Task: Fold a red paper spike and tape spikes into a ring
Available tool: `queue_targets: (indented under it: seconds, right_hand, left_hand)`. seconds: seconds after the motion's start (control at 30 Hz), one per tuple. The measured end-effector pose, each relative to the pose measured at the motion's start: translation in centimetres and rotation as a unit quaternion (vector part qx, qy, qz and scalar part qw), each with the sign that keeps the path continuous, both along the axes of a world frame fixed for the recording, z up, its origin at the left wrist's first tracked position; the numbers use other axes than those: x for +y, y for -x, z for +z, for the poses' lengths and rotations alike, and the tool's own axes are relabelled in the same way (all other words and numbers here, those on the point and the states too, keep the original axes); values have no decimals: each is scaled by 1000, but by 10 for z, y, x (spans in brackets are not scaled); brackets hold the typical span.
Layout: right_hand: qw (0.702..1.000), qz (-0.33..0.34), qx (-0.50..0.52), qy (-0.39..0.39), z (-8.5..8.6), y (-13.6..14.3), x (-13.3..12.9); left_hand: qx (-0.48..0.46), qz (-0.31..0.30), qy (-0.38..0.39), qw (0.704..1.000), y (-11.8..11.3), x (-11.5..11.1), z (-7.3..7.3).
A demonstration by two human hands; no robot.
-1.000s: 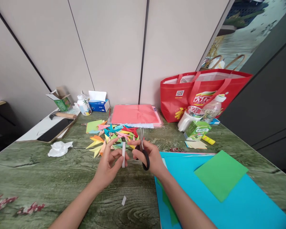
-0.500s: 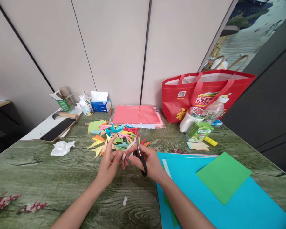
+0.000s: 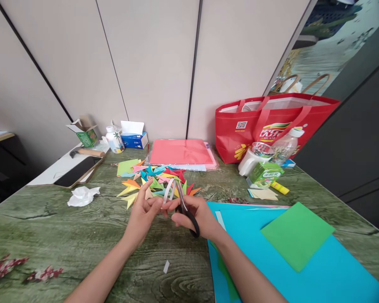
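My left hand point(image 3: 143, 212) pinches a narrow white strip point(image 3: 168, 191), which bends up into a loop above the fingertips. A pair of scissors point(image 3: 192, 221) with black handles is in my right hand point(image 3: 200, 215), blades pointing up and away. The right fingertips meet the lower end of the loop, close to the left fingers. Behind both hands lies a pile of folded paper pieces point(image 3: 131, 189) in many colours. A small white scrap point(image 3: 166, 266) lies on the table in front of my hands.
Blue sheets point(image 3: 309, 277) with a green paper square point(image 3: 298, 235) lie at the right. A red bag point(image 3: 230, 143), a green carton point(image 3: 265, 174) and a yellow glue stick point(image 3: 280, 187) are beyond. Red paper in plastic point(image 3: 181, 151) lies at the back; a crumpled tissue point(image 3: 83, 196) is left.
The white strip has risen into a more upright loop above the fingers. The scissors have tilted left and moved slightly down and right with my right hand.
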State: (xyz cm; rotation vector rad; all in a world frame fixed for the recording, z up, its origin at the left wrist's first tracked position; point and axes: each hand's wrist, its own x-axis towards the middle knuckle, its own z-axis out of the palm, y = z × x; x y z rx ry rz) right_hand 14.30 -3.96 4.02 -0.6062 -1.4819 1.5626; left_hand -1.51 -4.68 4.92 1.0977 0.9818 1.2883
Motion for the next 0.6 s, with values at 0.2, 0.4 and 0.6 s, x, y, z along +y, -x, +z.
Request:
queue_targets:
  seconds: [0.2,0.4,0.6]
  right_hand:
    - [999,-9,26,-24,6,-9,4]
    - [985,171,-3,22,3,-31,11]
    - [946,300,-116,38,-2,-33,15]
  left_hand:
    - [10,0,-10,1000,1,2,2]
    - [24,-3,-24,999,5,3,2]
    - [36,-54,-24,998,10,2,4]
